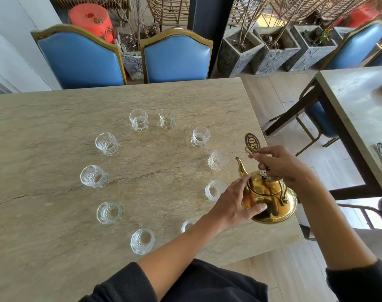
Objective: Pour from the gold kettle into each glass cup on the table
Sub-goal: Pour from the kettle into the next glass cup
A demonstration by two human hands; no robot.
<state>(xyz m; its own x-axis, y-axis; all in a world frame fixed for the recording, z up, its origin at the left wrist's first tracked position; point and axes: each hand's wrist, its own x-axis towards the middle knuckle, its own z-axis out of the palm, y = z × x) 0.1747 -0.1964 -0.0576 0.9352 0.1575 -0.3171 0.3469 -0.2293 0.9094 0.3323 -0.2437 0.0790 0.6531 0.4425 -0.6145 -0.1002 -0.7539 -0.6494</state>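
Note:
The gold kettle (pixel 273 201) stands upright near the table's right edge, its spout pointing up and away. My right hand (pixel 279 165) grips its wire handle above the lid. My left hand (pixel 235 201) holds the kettle's left side, thumb and fingers against the body. Several glass cups stand in a ring on the stone table (pixel 55 247); the nearest to the kettle are one cup (pixel 218 160) by the spout and another (pixel 214 190) just behind my left hand. A third cup (pixel 187 225) is partly hidden by my left forearm.
An oval number plaque (pixel 252 141) lies on the table beyond the kettle. Two blue chairs (pixel 174 59) stand at the far edge. A second table (pixel 360 110) is to the right across a floor gap. Stone planters (pixel 240 53) line the back.

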